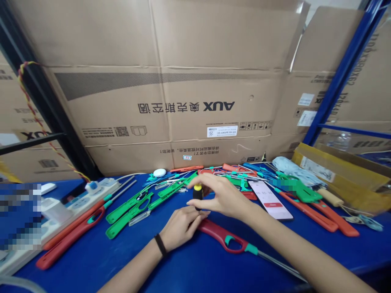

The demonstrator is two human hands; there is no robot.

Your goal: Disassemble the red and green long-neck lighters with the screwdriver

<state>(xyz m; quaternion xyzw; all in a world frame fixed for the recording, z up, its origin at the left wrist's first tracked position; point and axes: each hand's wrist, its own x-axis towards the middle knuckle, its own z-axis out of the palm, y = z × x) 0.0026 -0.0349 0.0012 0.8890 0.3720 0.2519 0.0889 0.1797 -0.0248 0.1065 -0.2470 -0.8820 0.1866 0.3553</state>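
A red gas lighter (215, 232) with teal trigger and collar lies on the blue table, its long metal tube pointing to the lower right. My left hand (182, 228), a black band on its wrist, grips the end of the lighter's handle. Above that end, my right hand (214, 193) is closed on a short black and yellow screwdriver (198, 193) held upright. The screwdriver's tip is hidden behind my fingers. Green opened lighter shells (128, 215) lie left of my hands, near a clear fuel tank (139, 218).
Two red lighters (73, 240) lie beside a white power strip (82, 199) on the left. A phone (271, 201), orange lighter shells (308, 209) and a yellow-taped box (342, 175) are on the right. Mixed lighter parts line the back, before a large cardboard sheet (183, 89).
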